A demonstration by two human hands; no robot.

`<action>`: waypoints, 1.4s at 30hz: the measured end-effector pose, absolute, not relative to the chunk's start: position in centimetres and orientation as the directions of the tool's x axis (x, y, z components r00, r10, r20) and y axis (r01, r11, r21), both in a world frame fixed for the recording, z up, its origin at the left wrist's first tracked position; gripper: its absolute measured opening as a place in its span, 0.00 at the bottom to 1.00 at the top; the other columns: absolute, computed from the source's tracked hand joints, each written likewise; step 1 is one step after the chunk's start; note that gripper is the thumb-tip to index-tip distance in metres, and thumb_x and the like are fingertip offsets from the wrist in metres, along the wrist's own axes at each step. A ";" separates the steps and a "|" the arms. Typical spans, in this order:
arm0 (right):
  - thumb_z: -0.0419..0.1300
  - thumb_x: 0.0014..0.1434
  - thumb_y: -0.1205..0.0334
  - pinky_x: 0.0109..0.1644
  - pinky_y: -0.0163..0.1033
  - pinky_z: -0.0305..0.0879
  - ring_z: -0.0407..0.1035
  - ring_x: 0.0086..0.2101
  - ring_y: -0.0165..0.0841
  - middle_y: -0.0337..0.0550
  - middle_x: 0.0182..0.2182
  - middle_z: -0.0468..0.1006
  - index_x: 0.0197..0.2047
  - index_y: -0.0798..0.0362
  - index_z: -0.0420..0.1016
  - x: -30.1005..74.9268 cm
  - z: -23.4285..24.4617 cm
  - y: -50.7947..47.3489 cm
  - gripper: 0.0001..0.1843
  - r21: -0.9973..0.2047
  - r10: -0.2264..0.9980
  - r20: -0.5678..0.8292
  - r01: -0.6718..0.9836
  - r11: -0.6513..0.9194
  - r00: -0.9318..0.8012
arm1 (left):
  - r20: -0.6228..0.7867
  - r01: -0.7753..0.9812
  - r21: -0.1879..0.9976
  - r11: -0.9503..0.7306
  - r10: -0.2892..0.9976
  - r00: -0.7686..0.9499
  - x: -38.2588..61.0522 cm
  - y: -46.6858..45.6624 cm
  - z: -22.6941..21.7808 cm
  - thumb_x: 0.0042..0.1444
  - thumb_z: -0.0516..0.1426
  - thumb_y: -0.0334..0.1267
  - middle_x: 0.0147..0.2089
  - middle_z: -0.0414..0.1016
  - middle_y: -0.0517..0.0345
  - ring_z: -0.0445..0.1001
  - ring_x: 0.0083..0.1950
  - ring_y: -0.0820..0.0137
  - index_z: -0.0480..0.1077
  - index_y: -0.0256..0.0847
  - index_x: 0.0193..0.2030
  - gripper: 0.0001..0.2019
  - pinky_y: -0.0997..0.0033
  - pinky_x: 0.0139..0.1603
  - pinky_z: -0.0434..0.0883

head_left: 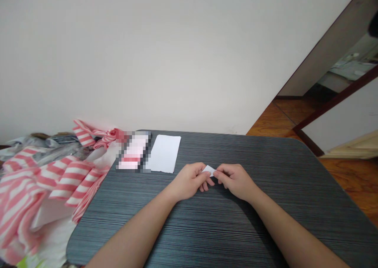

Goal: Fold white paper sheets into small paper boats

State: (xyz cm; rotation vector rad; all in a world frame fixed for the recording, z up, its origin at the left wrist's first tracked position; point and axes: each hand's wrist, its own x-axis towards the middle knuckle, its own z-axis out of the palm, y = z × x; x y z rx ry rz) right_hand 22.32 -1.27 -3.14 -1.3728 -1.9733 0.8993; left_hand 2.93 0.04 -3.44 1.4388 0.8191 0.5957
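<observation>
I'm pinching a small white paper (209, 170) between my left hand (187, 181) and right hand (236, 180), both clamped on it. A white sheet (163, 153) is lying at eleven o'clock on the dark table (283, 209).

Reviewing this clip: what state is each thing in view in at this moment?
Left hand: pinching the paper, fingers curled.
Right hand: pinching the paper from the opposite side.
Small folded white paper: folded, held between both hands.
Rectangular white paper sheet: lying flat, unfolded.
Pixelated pink-and-white item: blurred, state cannot be told.
Pink-and-white striped fabric: crumpled in a heap at the table's left edge.
</observation>
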 end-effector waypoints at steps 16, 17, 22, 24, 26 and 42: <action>0.52 0.62 0.58 0.20 0.30 0.57 0.62 0.15 0.25 0.36 0.16 0.70 0.22 0.54 0.66 22.2 -3.0 -1.5 0.17 -0.836 0.949 -0.035 0.530 0.144 -0.312 | -0.155 0.136 0.987 0.090 0.776 0.611 3.0 0.0 -3.3 0.58 0.52 0.44 0.32 0.77 0.50 0.72 0.27 0.74 0.68 0.33 0.36 0.14 0.74 0.28 0.70; 0.52 0.62 0.58 0.20 0.30 0.57 0.62 0.15 0.25 0.36 0.16 0.70 0.22 0.54 0.66 22.2 -3.0 -1.5 0.17 -0.836 0.949 -0.038 0.531 0.142 -0.313 | -0.162 0.145 0.985 0.092 0.775 0.611 3.0 0.0 -3.3 0.57 0.53 0.44 0.33 0.77 0.49 0.72 0.27 0.74 0.69 0.33 0.36 0.14 0.74 0.28 0.70; 0.53 0.61 0.59 0.20 0.29 0.56 0.62 0.15 0.24 0.35 0.15 0.70 0.21 0.54 0.66 22.0 -2.9 -1.5 0.17 -0.823 0.946 -0.021 0.542 0.168 -0.324 | -0.176 0.181 0.980 0.078 0.764 0.620 3.0 0.0 -2.9 0.58 0.52 0.44 0.31 0.77 0.50 0.72 0.27 0.74 0.69 0.33 0.34 0.15 0.74 0.28 0.70; 0.53 0.61 0.60 0.21 0.29 0.56 0.62 0.16 0.24 0.35 0.15 0.69 0.21 0.54 0.66 22.0 -2.9 -1.5 0.17 -0.821 0.944 -0.014 0.542 0.178 -0.330 | -0.177 0.182 0.980 0.079 0.765 0.619 3.0 0.0 -2.7 0.58 0.52 0.44 0.29 0.76 0.51 0.72 0.26 0.74 0.69 0.33 0.33 0.15 0.74 0.28 0.70; 0.53 0.61 0.60 0.21 0.29 0.56 0.62 0.16 0.24 0.35 0.16 0.69 0.22 0.55 0.66 22.0 -2.9 -1.5 0.16 -0.827 0.939 -0.016 0.532 0.180 -0.342 | -0.174 0.177 0.981 0.080 0.769 0.615 2.9 -0.1 -2.6 0.58 0.52 0.44 0.29 0.76 0.52 0.72 0.26 0.74 0.69 0.33 0.32 0.14 0.74 0.28 0.70; 0.52 0.61 0.58 0.20 0.29 0.56 0.61 0.16 0.25 0.35 0.16 0.69 0.23 0.54 0.66 22.4 -3.3 -1.5 0.16 -0.872 0.945 -0.057 0.478 0.109 -0.321 | -0.140 0.090 0.990 0.107 0.786 0.602 3.0 0.2 -3.4 0.59 0.52 0.45 0.32 0.77 0.51 0.71 0.25 0.75 0.68 0.33 0.36 0.14 0.75 0.27 0.70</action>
